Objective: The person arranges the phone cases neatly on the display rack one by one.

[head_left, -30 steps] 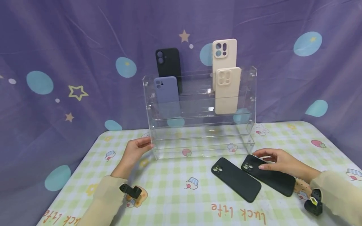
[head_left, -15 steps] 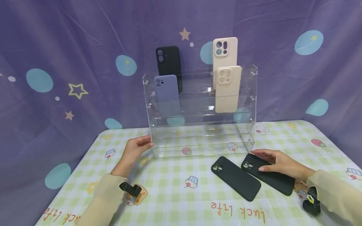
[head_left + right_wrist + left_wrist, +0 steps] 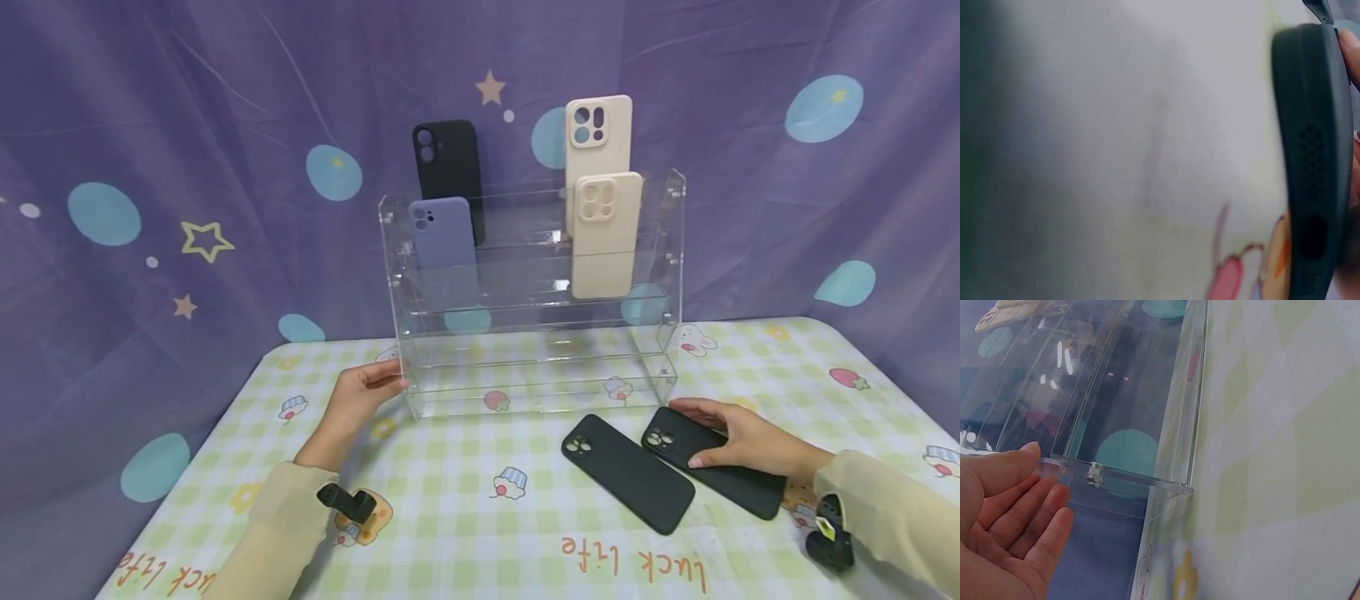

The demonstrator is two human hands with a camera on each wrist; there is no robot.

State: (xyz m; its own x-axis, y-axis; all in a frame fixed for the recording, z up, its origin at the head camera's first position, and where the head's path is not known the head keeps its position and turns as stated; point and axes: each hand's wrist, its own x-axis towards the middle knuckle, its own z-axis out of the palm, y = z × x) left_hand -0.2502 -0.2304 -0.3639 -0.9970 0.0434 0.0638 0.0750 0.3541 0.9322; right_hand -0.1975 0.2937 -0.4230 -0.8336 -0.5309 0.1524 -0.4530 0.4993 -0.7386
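A clear acrylic display rack (image 3: 540, 408) stands on the table, with phone cases leaning in its upper tiers. My left hand (image 3: 362, 398) holds its left side panel low down, thumb at the front edge and fingers along the outer face. To the right, my right hand (image 3: 750, 442) grips a black phone case (image 3: 757, 493) across its width, thumb on the near edge and fingers at the far one. Its bottom edge with port holes shows in the right wrist view. Another black phone case (image 3: 630, 475) lies flat just left of it.
On the rack sit a black case (image 3: 453, 162) and a lavender case (image 3: 442, 242) at left. Two cream cases, one higher (image 3: 611, 142) and one lower (image 3: 603, 267), stand at right. A purple patterned curtain (image 3: 225, 108) hangs behind the checked tablecloth (image 3: 442, 542).
My right hand has settled closer on the right black case, its thumb shifting slightly at the near edge. The left hand stays at the rack; the view shifts a little.
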